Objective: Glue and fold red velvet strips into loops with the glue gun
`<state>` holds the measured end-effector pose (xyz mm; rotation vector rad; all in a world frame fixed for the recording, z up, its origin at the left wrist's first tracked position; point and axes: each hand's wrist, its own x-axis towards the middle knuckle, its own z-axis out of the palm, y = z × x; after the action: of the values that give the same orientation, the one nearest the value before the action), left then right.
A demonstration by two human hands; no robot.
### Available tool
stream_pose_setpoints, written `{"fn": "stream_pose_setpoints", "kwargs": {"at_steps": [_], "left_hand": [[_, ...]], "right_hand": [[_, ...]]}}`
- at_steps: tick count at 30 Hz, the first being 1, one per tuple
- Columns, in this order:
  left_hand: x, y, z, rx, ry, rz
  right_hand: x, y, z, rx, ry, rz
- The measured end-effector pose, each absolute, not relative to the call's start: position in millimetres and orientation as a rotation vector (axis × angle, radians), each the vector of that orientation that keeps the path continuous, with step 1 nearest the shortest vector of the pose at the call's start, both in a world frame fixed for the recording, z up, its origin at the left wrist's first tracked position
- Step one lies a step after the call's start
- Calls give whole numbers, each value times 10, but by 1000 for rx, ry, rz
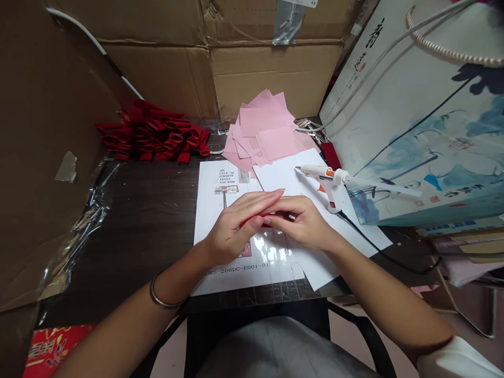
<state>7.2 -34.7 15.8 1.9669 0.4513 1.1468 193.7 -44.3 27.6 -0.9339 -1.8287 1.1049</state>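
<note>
My left hand [232,226] and my right hand [305,221] meet above a printed sheet [210,210]. Between them is a small red piece [271,224], mostly covered by my fingers; its kind and full shape do not show. Both thumbs press on its near side, while my left fingers lie across the tips of my right ones. To the right, a white and orange hot glue gun [328,181] stands on a plain white sheet [283,170], its nozzle pointing left and a glue stick [388,185] poking from its back.
Folded red pieces [157,131] are heaped at the back left. Pink paper sheets [268,128] pile up at the back centre, beside metal clips [310,126]. Cardboard [275,73] walls the back and left; a painted box [409,131] stands right. The gun's black cable [370,244] trails right.
</note>
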Motion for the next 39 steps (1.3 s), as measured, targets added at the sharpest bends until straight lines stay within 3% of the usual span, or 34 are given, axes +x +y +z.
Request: {"fn": "stream_pose_setpoints", "kwargs": {"at_steps": [17, 29, 34, 39], "left_hand": [[73, -337, 165, 2058, 460, 1376], [87, -404, 158, 1784, 687, 1194], [53, -395, 213, 1682, 789, 1180], [35, -401, 270, 1548, 781, 894]], "right_hand": [[1948, -446, 299, -895, -1806, 1005], [1911, -480, 285, -1085, -1794, 1023], [1901, -487, 291, -1073, -1663, 881], [1921, -471, 315, -997, -1634, 869]]}}
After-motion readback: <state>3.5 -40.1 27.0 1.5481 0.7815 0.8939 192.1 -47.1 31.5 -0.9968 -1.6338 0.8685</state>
